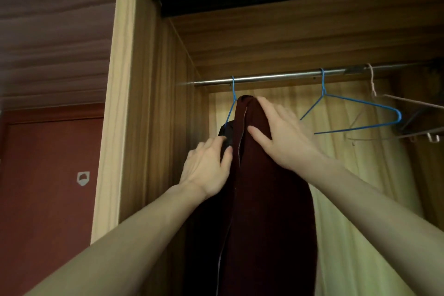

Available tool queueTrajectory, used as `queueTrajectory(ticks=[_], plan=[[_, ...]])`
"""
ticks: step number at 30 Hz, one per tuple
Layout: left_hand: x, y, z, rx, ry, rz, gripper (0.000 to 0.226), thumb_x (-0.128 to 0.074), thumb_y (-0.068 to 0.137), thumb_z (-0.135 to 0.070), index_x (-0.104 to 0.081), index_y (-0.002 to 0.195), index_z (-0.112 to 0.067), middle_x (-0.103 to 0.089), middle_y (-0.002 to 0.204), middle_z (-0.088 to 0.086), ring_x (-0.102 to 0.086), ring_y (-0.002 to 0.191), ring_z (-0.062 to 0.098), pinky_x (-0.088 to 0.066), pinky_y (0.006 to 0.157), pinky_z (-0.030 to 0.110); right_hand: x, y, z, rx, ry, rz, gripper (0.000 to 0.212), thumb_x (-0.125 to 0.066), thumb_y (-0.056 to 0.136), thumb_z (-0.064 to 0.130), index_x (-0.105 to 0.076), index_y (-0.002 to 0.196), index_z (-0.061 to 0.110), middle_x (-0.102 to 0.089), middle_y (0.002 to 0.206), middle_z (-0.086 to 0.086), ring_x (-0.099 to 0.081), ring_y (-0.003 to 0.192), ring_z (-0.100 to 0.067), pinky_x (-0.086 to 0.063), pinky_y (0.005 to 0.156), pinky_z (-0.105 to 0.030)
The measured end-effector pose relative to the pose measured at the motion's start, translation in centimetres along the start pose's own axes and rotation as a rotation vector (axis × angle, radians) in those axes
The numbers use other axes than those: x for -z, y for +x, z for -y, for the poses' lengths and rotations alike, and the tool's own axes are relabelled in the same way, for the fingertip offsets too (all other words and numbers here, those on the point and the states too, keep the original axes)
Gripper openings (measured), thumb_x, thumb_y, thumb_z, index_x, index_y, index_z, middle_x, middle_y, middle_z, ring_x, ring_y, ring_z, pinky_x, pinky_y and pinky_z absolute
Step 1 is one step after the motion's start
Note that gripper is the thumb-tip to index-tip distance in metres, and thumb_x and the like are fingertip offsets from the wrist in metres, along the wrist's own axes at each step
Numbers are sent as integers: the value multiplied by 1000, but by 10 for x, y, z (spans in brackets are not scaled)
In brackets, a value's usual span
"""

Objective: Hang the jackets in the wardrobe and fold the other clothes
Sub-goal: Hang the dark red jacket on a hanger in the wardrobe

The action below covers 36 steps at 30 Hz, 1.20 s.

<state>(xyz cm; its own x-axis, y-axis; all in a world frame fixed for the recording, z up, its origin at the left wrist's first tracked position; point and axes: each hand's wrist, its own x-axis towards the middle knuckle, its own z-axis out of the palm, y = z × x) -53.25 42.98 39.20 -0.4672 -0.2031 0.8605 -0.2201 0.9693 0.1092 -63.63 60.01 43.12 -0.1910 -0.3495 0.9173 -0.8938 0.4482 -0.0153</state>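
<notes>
At frame centre we see a maroon jacket [264, 187] hanging from a blue hanger [231, 101], its hem cut off below. Our left hand [206, 168] pinches a dark fold at its edge; our right hand [283, 137] lies spread flat on its shoulder, hiding the hanger's arm.

A red door [48, 175] stood left of the opening. It bore a small pale shield-shaped sticker [83, 178].

Between the dark maroon zip-up jacket [264, 175] and the empty blue wire hanger [355, 113], you have open metal rail [276, 77]. Left, the wooden wardrobe side wall [168, 103] crowds the jacket.
</notes>
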Motion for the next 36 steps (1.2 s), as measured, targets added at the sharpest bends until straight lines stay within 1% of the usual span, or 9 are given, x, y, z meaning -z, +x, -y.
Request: queueTrajectory(ticks=[3, 7, 13, 16, 20, 23, 27, 32, 36], plan=[[10, -35, -11, -19, 70, 25, 53, -32, 110, -47, -42, 154, -21, -57, 145, -1, -52, 134, 20, -41, 113, 43, -6, -59, 0, 18, -73, -71, 74, -46, 103, 57, -20, 166, 28, -34, 167, -4, -38, 149, -24, -39, 115, -42], [16, -91, -39, -9, 116, 32, 52, -33, 110, -47, -43, 155, -23, -53, 151, -4, -46, 140, 17, -37, 118, 40, -6, -136, -1, 6, 17, -19, 73, -42, 105, 57, -17, 167, 27, -20, 173, -3, -23, 159, -21, -29, 125, -40], [33, -188, -81, 49, 271, 31, 50, -35, 109, -44, -51, 150, -20, -55, 150, -3, -43, 145, 16, -31, 123, 41, 16, -238, -4, -18, 82, 98, 73, -42, 105, 56, -25, 166, 18, -28, 171, -5, -27, 157, -23, -29, 126, -42], [46, -236, -95, 100, 313, -17, 48, -37, 109, -42, -56, 146, -19, -58, 148, -2, -45, 145, 18, -32, 123, 45, 30, -268, -7, -40, 120, 137, 74, -40, 105, 59, -27, 165, 16, -32, 169, -5, -29, 156, -23, -28, 126, -40], [72, -306, -109, 196, 387, -37, 47, -37, 108, -45, -56, 144, -21, -58, 148, -3, -43, 146, 18, -28, 125, 42, 51, -300, 3, -9, 168, 162, 71, -39, 108, 59, -35, 162, 14, -42, 164, -8, -38, 152, -26, -32, 124, -43], [102, -358, -117, 226, 540, 38, 48, -37, 109, -46, -56, 145, -21, -57, 151, -1, -42, 148, 21, -24, 128, 44, 64, -327, 24, 38, 235, 213, 73, -35, 104, 62, -43, 157, 13, -50, 158, -9, -46, 147, -28, -37, 121, -47], [149, -421, -131, 331, 665, 96, 52, -34, 108, -48, -56, 146, -19, -55, 153, 2, -43, 149, 24, -26, 127, 46, 74, -361, 67, 133, 348, 267, 72, -36, 105, 62, -45, 156, 12, -51, 158, -9, -46, 147, -27, -33, 124, -47], [213, -494, -157, 465, 767, 43, 54, -36, 108, -45, -56, 147, -14, -57, 152, 8, -48, 146, 31, -36, 121, 55, 92, -401, 143, 255, 475, 328, 74, -31, 105, 64, -42, 158, 14, -48, 160, -8, -42, 150, -26, -26, 126, -44], [274, -568, -183, 617, 882, 64, 56, -36, 108, -45, -52, 151, -13, -53, 155, 8, -43, 149, 30, -33, 123, 52, 119, -440, 214, 352, 622, 386, 75, -29, 104, 67, -37, 161, 19, -41, 165, -5, -37, 153, -25, -23, 126, -43]])
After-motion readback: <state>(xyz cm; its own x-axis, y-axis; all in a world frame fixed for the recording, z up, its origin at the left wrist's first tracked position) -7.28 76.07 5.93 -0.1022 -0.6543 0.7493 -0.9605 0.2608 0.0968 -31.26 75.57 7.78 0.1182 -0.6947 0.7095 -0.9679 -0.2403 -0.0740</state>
